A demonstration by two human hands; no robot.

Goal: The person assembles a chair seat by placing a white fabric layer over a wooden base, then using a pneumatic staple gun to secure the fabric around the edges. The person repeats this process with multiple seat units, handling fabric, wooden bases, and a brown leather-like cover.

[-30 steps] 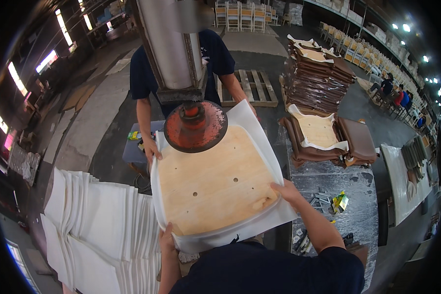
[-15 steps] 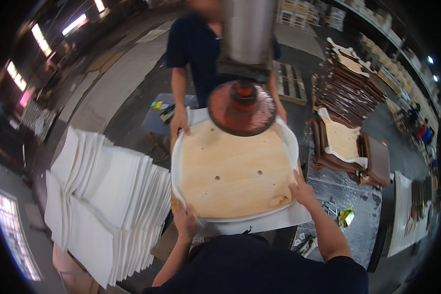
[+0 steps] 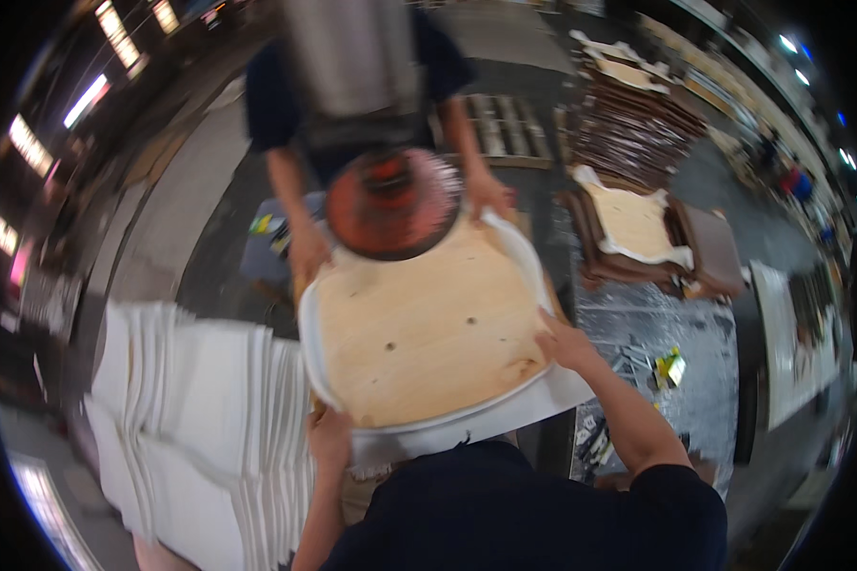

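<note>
A pale plywood seat board lies on a thick white foam pad in front of me. My left hand grips the near left edge of the foam pad. At the right side, my right hand presses on the board's edge and the foam. A round red press head on a grey column hangs over the board's far edge. Across from me a person in a dark shirt holds the far edge with both hands, one hand at the left and the other hand at the right.
A stack of white foam sheets lies to my left. To the right stand piles of dark brown seat shells, one seat with a plywood board in it, and a foil-covered table with small tools. A wooden pallet lies on the floor behind.
The view has swung and blurred as my head moved. Both my hands stay on the near edge of the foam and board. The other person's hands stay at the far edge.
</note>
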